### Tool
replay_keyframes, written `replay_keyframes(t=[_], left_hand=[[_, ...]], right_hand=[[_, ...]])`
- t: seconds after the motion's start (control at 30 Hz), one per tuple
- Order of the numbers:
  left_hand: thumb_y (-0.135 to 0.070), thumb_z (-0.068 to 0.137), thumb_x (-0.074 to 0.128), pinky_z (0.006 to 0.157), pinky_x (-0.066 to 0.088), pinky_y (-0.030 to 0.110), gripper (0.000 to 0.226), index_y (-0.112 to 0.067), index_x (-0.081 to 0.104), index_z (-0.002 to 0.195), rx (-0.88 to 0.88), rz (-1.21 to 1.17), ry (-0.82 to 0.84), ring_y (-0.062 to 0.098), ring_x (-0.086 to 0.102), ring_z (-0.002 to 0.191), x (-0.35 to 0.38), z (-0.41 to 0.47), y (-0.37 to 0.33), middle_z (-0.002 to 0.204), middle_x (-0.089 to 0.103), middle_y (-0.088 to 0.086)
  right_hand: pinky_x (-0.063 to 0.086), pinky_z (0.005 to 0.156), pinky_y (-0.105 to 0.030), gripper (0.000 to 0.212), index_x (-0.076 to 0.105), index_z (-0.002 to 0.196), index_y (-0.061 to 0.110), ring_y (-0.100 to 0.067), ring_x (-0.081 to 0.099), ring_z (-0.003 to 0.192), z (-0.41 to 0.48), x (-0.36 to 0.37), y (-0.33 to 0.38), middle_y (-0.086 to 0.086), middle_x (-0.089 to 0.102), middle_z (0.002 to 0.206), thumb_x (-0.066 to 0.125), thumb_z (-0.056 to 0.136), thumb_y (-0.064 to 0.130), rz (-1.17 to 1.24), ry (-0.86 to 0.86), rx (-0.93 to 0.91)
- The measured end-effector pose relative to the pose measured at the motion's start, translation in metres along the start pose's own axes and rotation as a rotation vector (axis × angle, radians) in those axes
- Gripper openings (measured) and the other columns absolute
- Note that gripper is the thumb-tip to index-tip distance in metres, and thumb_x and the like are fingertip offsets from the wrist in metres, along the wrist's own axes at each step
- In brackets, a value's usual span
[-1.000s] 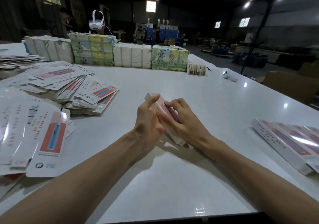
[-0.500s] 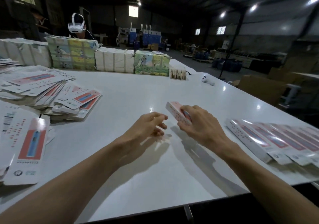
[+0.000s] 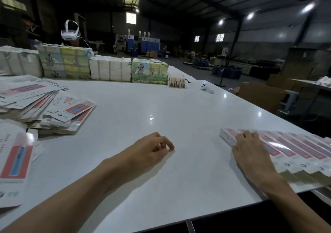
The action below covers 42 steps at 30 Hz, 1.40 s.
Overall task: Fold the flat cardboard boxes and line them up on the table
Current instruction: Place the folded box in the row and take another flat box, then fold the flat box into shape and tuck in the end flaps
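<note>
White table (image 3: pixel 179 107) spans the view. Flat cardboard boxes (image 3: pixel 53 107) lie heaped at its left, and folded boxes (image 3: pixel 295 146) sit in a row near its right edge. The right hand (image 3: pixel 250 150) rests with relaxed fingers on the leftmost box (image 3: pixel 226 136). The left hand (image 3: pixel 150 146), loosely curled, holds nothing.

No words or numbers can be read. The rows of small print on the flat boxes (image 3: pixel 16 162), the folded boxes (image 3: pixel 286 148) and the picture-covered packs (image 3: pixel 149 71) are too blurred.
</note>
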<state>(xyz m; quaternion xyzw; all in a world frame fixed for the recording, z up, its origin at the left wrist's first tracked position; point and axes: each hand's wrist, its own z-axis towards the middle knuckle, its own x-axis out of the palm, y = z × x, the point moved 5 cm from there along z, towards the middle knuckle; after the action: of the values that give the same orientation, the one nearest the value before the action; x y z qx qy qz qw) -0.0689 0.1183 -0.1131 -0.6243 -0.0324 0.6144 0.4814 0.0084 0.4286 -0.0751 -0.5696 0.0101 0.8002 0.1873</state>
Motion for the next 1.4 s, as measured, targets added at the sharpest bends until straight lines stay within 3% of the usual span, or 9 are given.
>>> replay_keyframes(t=[0.27, 0.4, 0.5, 0.67, 0.8, 0.97, 1.07, 1.2, 1.4], left_hand=[[-0.044, 0.101, 0.049, 0.08, 0.046, 0.018, 0.023, -0.054, 0.068, 0.112, -0.016, -0.007, -0.003, -0.002, 0.061, 0.096, -0.002, -0.005, -0.006, 0.109, 0.055, -0.022], [-0.049, 0.098, 0.046, 0.076, 0.052, 0.022, 0.026, -0.057, 0.067, 0.111, -0.019, -0.001, -0.027, -0.002, 0.062, 0.094, 0.001, -0.004, -0.002, 0.109, 0.055, -0.023], [-0.041, 0.096, 0.05, 0.072, 0.06, 0.035, 0.026, -0.05, 0.071, 0.108, -0.023, -0.059, -0.074, 0.005, 0.067, 0.083, -0.002, -0.003, 0.001, 0.098, 0.066, -0.016], [-0.023, 0.09, 0.051, 0.065, 0.06, 0.038, 0.03, -0.037, 0.077, 0.093, -0.077, -0.198, -0.192, 0.012, 0.072, 0.066, -0.02, -0.004, -0.001, 0.082, 0.075, -0.006], [-0.026, 0.089, 0.056, 0.073, 0.061, 0.033, 0.019, -0.03, 0.074, 0.087, -0.162, 0.017, -0.423, 0.006, 0.073, 0.068, -0.08, 0.008, 0.005, 0.079, 0.076, -0.008], [-0.029, 0.097, 0.062, 0.095, 0.056, 0.038, 0.026, -0.022, 0.074, 0.118, -0.504, 0.422, -0.564, 0.026, 0.07, 0.106, -0.171, 0.028, 0.054, 0.114, 0.077, 0.005], [-0.034, 0.101, 0.056, 0.096, 0.047, 0.042, 0.037, -0.012, 0.066, 0.129, -0.743, 0.664, -0.534, 0.036, 0.056, 0.126, -0.21, 0.022, 0.094, 0.135, 0.064, 0.015], [-0.053, 0.1, 0.061, 0.114, 0.035, 0.048, 0.066, -0.005, 0.052, 0.145, -1.015, 0.847, -0.361, 0.041, 0.035, 0.145, -0.234, -0.003, 0.143, 0.157, 0.04, 0.023], [-0.061, 0.088, 0.074, 0.111, 0.039, 0.048, 0.081, -0.006, 0.049, 0.142, -1.008, 0.954, -0.365, 0.041, 0.044, 0.138, -0.242, -0.01, 0.155, 0.149, 0.048, 0.024]], right_hand=[[0.056, 0.104, -0.036, 0.052, 0.062, 0.131, 0.018, -0.017, 0.064, 0.114, 0.016, -0.028, 0.027, -0.002, 0.064, 0.131, 0.077, 0.09, 0.047, -0.102, -0.081, -0.052], [0.059, 0.087, -0.047, 0.034, 0.064, 0.127, 0.013, -0.025, 0.066, 0.103, 0.042, -0.056, 0.097, -0.006, 0.069, 0.118, 0.061, 0.103, 0.037, 0.339, -0.208, -0.208], [0.059, 0.075, -0.04, 0.027, 0.067, 0.12, 0.017, -0.022, 0.068, 0.079, 0.057, -0.061, 0.154, -0.003, 0.074, 0.094, 0.056, 0.105, 0.036, 0.553, -0.148, -0.303], [0.055, 0.071, -0.039, 0.021, 0.066, 0.106, 0.02, -0.026, 0.066, 0.073, 0.058, -0.031, 0.202, -0.001, 0.072, 0.079, 0.051, 0.104, 0.035, 0.683, -0.048, -0.338], [0.055, 0.071, -0.039, 0.015, 0.068, 0.101, 0.026, -0.021, 0.067, 0.072, 0.07, -0.011, 0.196, 0.007, 0.074, 0.08, 0.054, 0.103, 0.031, 0.859, -0.021, -0.298], [0.056, 0.073, -0.034, 0.014, 0.07, 0.093, 0.032, -0.008, 0.07, 0.07, 0.081, 0.002, 0.194, 0.022, 0.072, 0.074, 0.058, 0.101, 0.032, 0.987, 0.049, -0.277], [0.058, 0.077, -0.038, 0.014, 0.071, 0.095, 0.031, -0.008, 0.07, 0.07, 0.085, 0.004, 0.196, 0.024, 0.072, 0.08, 0.058, 0.101, 0.032, 1.038, 0.075, -0.305], [0.057, 0.076, -0.037, 0.014, 0.071, 0.094, 0.031, 0.0, 0.066, 0.064, 0.09, 0.007, 0.196, 0.019, 0.073, 0.076, 0.059, 0.101, 0.032, 1.1, 0.082, -0.306], [0.055, 0.071, -0.035, 0.015, 0.069, 0.093, 0.03, 0.001, 0.062, 0.053, 0.092, 0.009, 0.198, 0.02, 0.066, 0.058, 0.058, 0.101, 0.028, 1.141, 0.082, -0.338]])
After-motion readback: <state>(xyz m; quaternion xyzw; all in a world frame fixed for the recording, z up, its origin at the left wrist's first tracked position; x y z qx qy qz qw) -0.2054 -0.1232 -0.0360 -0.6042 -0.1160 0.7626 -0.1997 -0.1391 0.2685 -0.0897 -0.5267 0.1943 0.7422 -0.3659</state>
